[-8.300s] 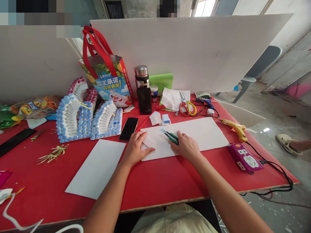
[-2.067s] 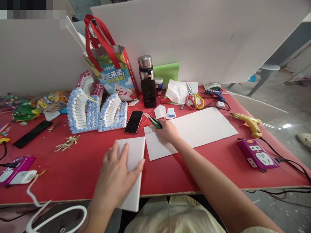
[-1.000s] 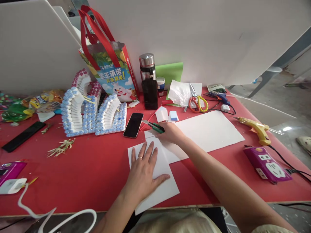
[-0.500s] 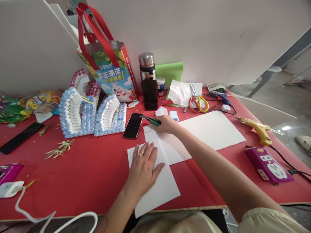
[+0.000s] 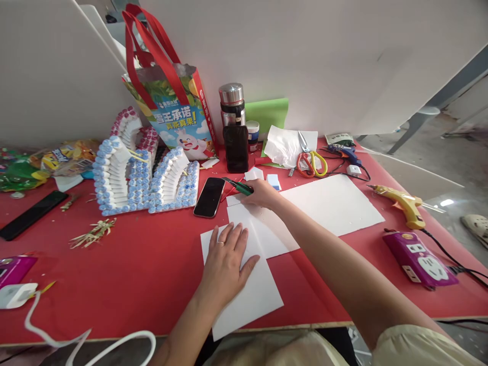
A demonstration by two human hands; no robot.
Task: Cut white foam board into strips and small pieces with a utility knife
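My left hand (image 5: 227,263) lies flat with fingers spread on a white sheet (image 5: 253,300) at the table's front edge. Farther back, my right hand (image 5: 261,194) is closed round a green utility knife (image 5: 243,188), its blade pointing left toward a black phone (image 5: 209,197). Under the right hand and forearm, a second white sheet (image 5: 276,243) meets the first. A larger white board (image 5: 335,203) extends to the right. Small white and blue pieces (image 5: 273,181) lie just behind the right hand. The right fingertips are partly hidden.
Along the back stand a shopping bag (image 5: 179,117), a steel flask (image 5: 232,104) and an upright phone (image 5: 236,149). Blue-tipped stick models (image 5: 122,178) sit left. Scissors (image 5: 311,161), a yellow glue gun (image 5: 404,203) and a purple power strip (image 5: 421,259) lie right on the red table (image 5: 152,284).
The view has shifted very slightly. Both hands keep nearly the same places, the left on the sheet and the right holding the utility knife.
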